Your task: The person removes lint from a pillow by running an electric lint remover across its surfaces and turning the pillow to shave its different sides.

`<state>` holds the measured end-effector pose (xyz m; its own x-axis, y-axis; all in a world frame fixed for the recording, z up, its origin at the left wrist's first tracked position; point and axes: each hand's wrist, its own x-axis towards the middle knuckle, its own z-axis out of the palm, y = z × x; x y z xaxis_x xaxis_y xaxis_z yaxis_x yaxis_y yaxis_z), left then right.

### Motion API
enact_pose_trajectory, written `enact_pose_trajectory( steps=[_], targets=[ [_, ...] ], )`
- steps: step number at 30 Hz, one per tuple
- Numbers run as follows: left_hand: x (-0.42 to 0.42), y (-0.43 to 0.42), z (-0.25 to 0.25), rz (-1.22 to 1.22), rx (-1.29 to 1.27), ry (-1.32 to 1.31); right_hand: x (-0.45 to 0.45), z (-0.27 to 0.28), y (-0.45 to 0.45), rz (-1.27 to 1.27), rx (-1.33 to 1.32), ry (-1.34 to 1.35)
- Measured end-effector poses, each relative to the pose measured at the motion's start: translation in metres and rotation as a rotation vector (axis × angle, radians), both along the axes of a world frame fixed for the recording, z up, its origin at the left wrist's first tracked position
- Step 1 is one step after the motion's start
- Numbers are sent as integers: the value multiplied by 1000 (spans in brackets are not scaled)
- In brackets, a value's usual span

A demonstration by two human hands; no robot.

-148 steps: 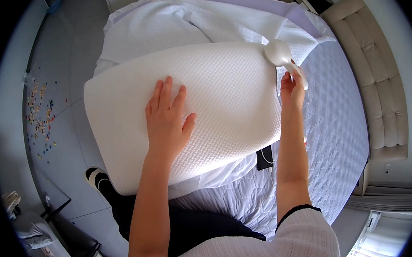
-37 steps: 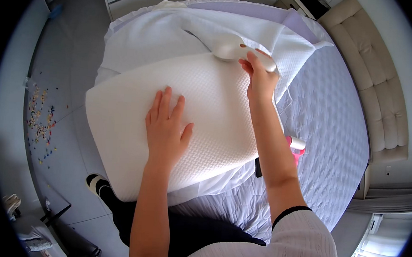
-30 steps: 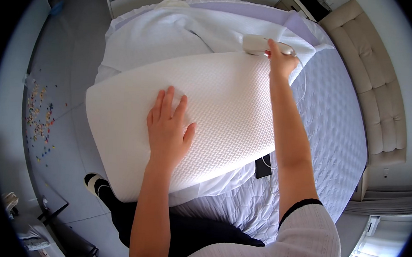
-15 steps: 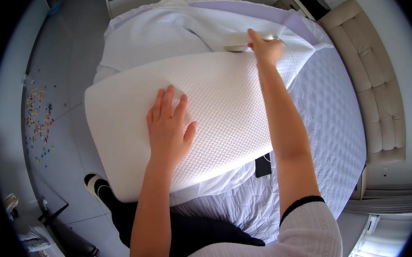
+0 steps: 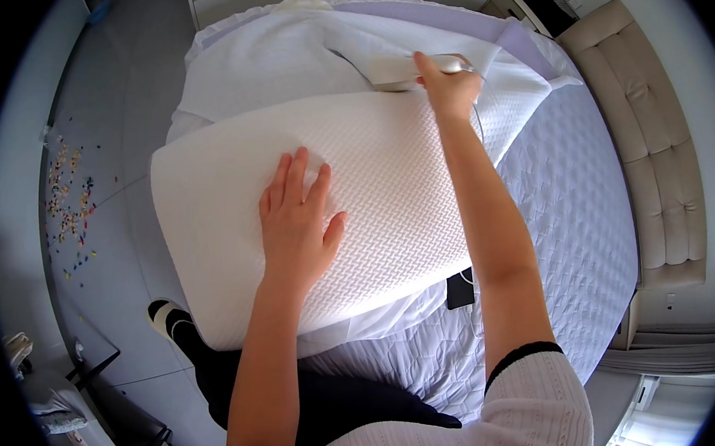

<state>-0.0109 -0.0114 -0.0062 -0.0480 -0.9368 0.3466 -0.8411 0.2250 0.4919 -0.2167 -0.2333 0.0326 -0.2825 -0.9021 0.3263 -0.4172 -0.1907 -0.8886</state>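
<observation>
My left hand lies flat, fingers spread, on a large white pad with a woven zigzag texture, thick like a cushion. Farther off, my right hand is wrapped round the handle of a white corded handheld appliance with a broad flat head; its exact kind is unclear. The head rests low at the far edge of the pad, against a smooth white cloth. A thin cord trails from the handle past my right wrist.
The pad lies on a bed with a quilted grey-lilac cover and a tufted beige headboard. A black flat device with a white cable sits by the pad's near edge. Small colourful pieces are scattered on the grey floor.
My right hand has moved the appliance slightly left along the pad's far edge, and more of the cord shows. My left hand stays in place on the pad.
</observation>
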Motion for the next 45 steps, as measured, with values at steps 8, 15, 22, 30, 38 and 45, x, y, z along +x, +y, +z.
enact_pose_trajectory(
  steps=[8,15,22,30,38,45],
  targets=[
    [-1,0,-1,-3,-18,9,-74,13,-3,-332,-29,163],
    [-2,0,-1,7,-17,3,-17,8,9,-184,-46,80],
    [-1,1,2,9,10,2,66,5,28,104,12,-139],
    [2,2,1,-10,8,12,52,0,21,138,-107,15],
    [4,3,1,-29,-2,30,-66,12,2,-232,-68,34],
    [5,5,2,-42,15,21,-73,18,17,-314,-110,-123]
  ],
)
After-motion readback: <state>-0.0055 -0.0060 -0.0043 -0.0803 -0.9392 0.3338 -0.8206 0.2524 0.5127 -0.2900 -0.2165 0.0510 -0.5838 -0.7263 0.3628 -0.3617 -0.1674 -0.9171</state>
